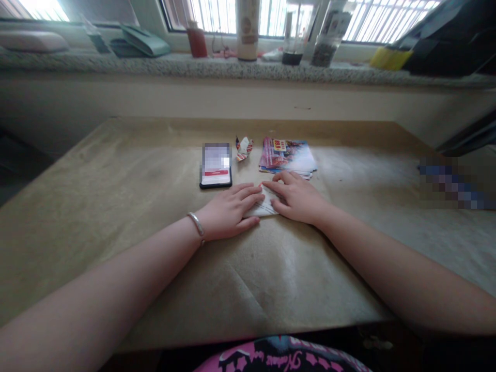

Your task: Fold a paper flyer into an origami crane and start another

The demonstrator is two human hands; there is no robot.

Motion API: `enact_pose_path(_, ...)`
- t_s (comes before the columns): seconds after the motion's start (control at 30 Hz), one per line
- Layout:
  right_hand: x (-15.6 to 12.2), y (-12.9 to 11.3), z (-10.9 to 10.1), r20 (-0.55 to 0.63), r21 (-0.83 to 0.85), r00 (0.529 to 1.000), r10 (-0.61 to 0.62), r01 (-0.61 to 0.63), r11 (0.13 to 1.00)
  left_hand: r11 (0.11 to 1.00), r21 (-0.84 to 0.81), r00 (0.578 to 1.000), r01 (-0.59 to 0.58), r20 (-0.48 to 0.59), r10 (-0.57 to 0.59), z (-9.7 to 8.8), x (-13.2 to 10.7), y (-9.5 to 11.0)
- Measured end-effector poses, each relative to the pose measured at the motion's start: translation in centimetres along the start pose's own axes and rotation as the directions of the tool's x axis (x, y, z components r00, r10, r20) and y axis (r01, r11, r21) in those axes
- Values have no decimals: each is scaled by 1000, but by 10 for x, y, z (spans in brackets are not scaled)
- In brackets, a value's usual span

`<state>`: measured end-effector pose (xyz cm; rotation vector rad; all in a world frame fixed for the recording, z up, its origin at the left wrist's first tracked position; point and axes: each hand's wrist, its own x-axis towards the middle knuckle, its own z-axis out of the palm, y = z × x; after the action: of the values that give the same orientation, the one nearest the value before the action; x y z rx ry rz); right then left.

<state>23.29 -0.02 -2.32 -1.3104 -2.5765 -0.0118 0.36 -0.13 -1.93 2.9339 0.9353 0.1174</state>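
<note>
A small folded piece of printed white paper (pixel 264 207), roughly triangular, lies on the table between my hands. My left hand (pixel 232 211), with a silver bangle at the wrist, rests flat with its fingertips over the paper's left part. From the other side my right hand (pixel 300 199) presses on the paper's right part, index finger and thumb apart. Fingers of both hands cover the paper's sides. Just beyond them are a folded paper piece (pixel 244 149) with red and white stripes and a stack of colourful printed sheets (pixel 290 155).
A phone (pixel 216 178) with a lit screen lies beyond my left hand. The table (pixel 155 279) has a beige cover. Behind it, the stone windowsill (pixel 194 67) holds a red container (pixel 197 41), a tall bottle (pixel 248 31), jars and a green case (pixel 145 41).
</note>
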Motion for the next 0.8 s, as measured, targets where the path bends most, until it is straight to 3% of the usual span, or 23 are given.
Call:
enact_pose_path(0.4, -2, 4, 6, 11, -28, 1000, 17, -16, 999, 1000, -7, 992, 7, 125, -6, -5, -1, 0)
enact_pose_path(0.63, -2, 4, 4, 26, -24, 999, 18, -18, 1000, 1000, -8, 992, -27, 125, 28, -3, -2, -2)
enact_pose_path(0.8, -3, 5, 5, -27, 15, 1000, -1, 1, 1000, 1000, -2, 992, -26, 123, 26, -3, -2, -2)
